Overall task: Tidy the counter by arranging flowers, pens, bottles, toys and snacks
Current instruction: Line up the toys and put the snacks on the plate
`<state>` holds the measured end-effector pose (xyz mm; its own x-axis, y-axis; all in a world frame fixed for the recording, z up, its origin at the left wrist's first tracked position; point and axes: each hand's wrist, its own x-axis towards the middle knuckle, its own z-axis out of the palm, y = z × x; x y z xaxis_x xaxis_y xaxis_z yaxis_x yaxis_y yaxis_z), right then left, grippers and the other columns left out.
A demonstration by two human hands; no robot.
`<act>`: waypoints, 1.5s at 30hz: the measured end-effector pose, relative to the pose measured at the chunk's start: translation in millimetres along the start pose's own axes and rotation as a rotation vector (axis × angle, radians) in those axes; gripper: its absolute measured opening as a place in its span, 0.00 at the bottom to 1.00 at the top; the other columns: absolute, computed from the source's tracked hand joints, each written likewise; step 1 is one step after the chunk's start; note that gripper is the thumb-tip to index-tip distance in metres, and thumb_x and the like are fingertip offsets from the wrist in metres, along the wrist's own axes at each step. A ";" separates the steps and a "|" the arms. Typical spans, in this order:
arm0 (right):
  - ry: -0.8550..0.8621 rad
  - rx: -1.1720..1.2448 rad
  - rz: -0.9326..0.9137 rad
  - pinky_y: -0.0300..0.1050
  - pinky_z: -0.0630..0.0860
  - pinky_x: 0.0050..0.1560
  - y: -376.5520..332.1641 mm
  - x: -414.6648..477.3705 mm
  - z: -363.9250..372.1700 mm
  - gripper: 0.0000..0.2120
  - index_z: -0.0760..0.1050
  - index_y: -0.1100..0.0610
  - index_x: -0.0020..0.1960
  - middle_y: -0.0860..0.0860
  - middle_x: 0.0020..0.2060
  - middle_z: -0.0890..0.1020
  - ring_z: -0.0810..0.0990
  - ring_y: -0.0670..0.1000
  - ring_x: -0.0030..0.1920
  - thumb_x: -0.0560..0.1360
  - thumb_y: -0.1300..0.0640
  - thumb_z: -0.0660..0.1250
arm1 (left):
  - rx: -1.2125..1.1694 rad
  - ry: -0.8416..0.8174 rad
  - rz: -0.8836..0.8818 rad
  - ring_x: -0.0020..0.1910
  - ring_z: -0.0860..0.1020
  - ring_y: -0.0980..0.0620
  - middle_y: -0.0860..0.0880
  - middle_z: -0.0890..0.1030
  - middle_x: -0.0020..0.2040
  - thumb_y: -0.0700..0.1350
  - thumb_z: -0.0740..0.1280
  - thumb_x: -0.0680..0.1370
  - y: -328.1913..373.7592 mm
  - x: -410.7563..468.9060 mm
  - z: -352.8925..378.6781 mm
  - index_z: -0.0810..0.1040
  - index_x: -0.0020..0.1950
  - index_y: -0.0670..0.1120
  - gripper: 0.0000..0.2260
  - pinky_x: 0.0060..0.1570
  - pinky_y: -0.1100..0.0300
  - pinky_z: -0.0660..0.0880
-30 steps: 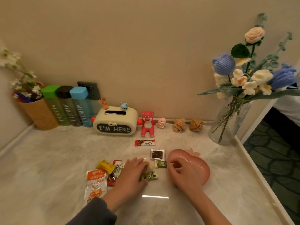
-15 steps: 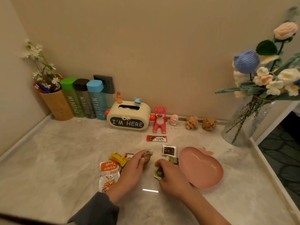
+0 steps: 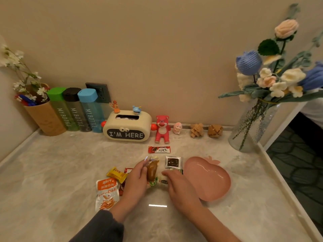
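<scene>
Snack packets lie in the middle of the marble counter (image 3: 52,172). My left hand (image 3: 137,180) holds a clear packet with a brown snack (image 3: 151,170) just above the counter. My right hand (image 3: 178,185) rests over small green packets (image 3: 177,171) beside the pink fruit-shaped plate (image 3: 209,180), its fingers curled on one. A dark square packet (image 3: 173,162), a red chocolate bar (image 3: 159,149), a yellow packet (image 3: 118,174) and an orange-white pouch (image 3: 106,194) lie around them.
Along the wall stand a pen cup with white flowers (image 3: 43,116), three bottles (image 3: 75,110), a cream "I'M HERE" box (image 3: 127,128), a red bear toy (image 3: 162,129), a small pink figure (image 3: 177,128) and two wooden puzzles (image 3: 206,131). A glass vase of knitted flowers (image 3: 253,126) stands right.
My left hand has lifted the brown snack packet off the counter. My right hand left the pink plate, moved left onto the green packets and stays there.
</scene>
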<state>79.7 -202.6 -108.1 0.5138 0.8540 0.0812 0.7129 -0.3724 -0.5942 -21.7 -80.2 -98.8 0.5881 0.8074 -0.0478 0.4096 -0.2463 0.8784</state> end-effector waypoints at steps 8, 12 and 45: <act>0.491 0.206 0.307 0.37 0.70 0.61 56.3 -14.8 -52.8 0.13 0.78 0.43 0.54 0.38 0.55 0.80 0.73 0.33 0.56 0.77 0.60 0.63 | -0.107 -0.216 0.135 0.59 0.74 0.59 0.57 0.73 0.60 0.44 0.59 0.82 45.6 6.0 62.6 0.67 0.67 0.61 0.16 0.59 0.61 0.75; 0.507 0.032 0.448 0.49 0.75 0.54 78.6 -28.8 -67.1 0.12 0.79 0.44 0.53 0.43 0.48 0.83 0.79 0.49 0.50 0.75 0.58 0.66 | 0.040 -0.299 0.185 0.56 0.75 0.57 0.53 0.75 0.63 0.45 0.57 0.82 59.0 7.3 95.3 0.63 0.68 0.61 0.16 0.57 0.60 0.74; -0.231 -0.413 0.100 0.67 0.38 0.73 31.9 82.6 -42.2 0.25 0.69 0.45 0.69 0.48 0.64 0.75 0.67 0.53 0.69 0.73 0.42 0.65 | 0.744 -0.153 0.238 0.78 0.46 0.50 0.52 0.54 0.79 0.53 0.55 0.82 5.9 82.2 51.2 0.52 0.78 0.52 0.26 0.74 0.45 0.37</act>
<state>165.0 -159.3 -86.6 0.5034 0.8475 -0.1681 0.8192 -0.5300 -0.2189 64.8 -42.7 -121.9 0.7857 0.6185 -0.0111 0.5873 -0.7402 0.3275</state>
